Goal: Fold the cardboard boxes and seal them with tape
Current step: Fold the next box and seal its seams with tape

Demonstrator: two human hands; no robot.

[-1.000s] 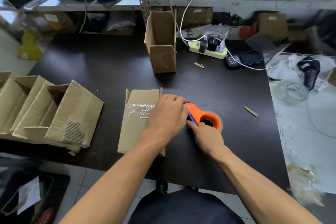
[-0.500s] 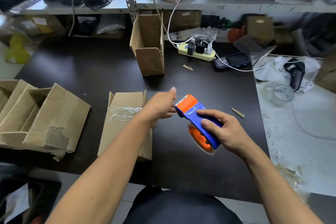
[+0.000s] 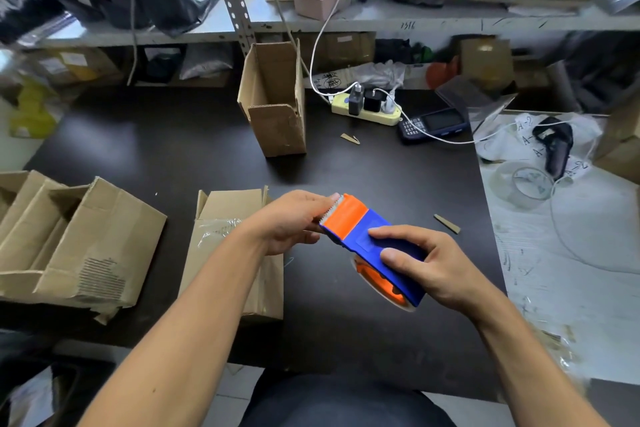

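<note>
Both hands hold the light, rigid tape dispenser (image 3: 372, 246) above the worktop (image 3: 363, 184): right hand (image 3: 429, 267) fingers wrap its blue body, left hand (image 3: 291, 222) fingers pinch beside the sharp toothed blade, best avoided.

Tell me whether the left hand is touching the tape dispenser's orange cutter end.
Touching. The head view shows the left hand with its fingertips against the toothed orange end of the tape dispenser, no gap between them, while the right hand grips the blue body.
</note>
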